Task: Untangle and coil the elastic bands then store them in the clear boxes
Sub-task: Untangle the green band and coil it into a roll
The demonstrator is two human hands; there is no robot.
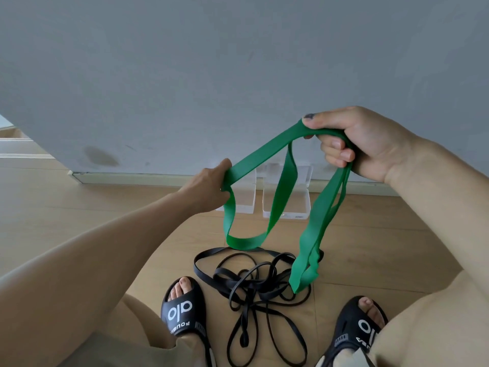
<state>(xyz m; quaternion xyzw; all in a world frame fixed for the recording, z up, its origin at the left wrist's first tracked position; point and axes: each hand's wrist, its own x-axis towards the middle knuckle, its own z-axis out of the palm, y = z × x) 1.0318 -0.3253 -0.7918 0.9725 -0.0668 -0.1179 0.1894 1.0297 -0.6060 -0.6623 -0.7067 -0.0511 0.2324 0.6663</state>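
A wide green elastic band (280,192) hangs in loops between both hands above the floor. My right hand (354,144) grips a bunch of its strands at the upper right, fingers curled around them. My left hand (209,186) pinches one strand lower and to the left. Beneath the green loops lies a tangle of thin black elastic bands (254,295) on the wooden floor between my feet. Two clear boxes, one on the left (244,200) and one on the right (299,200), stand open against the wall behind the green band, partly hidden by it.
A grey wall with a pale skirting board (148,178) rises just behind the boxes. My feet in black slides, left (182,311) and right (360,329), flank the black tangle. Wooden floor (383,234) spreads to both sides.
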